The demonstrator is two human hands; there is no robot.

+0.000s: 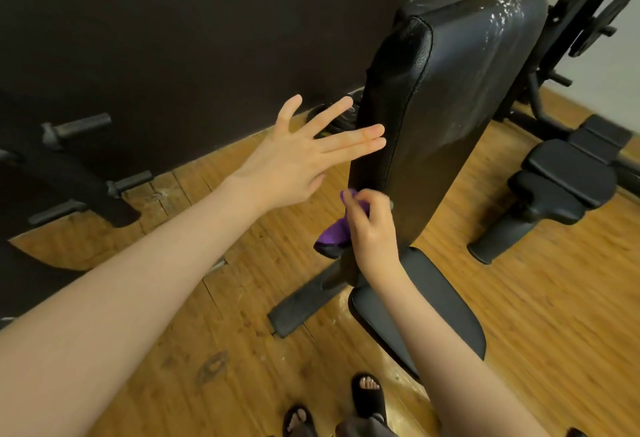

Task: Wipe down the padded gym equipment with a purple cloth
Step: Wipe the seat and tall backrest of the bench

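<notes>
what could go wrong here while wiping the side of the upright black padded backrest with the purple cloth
1. The right hand holds the purple cloth bunched at the lower left edge of the upright black padded backrest, so little fabric may meet the pad.
2. The left hand is spread open beside the edge, apparently not bracing, so the backrest might shift under pressure.
</notes>
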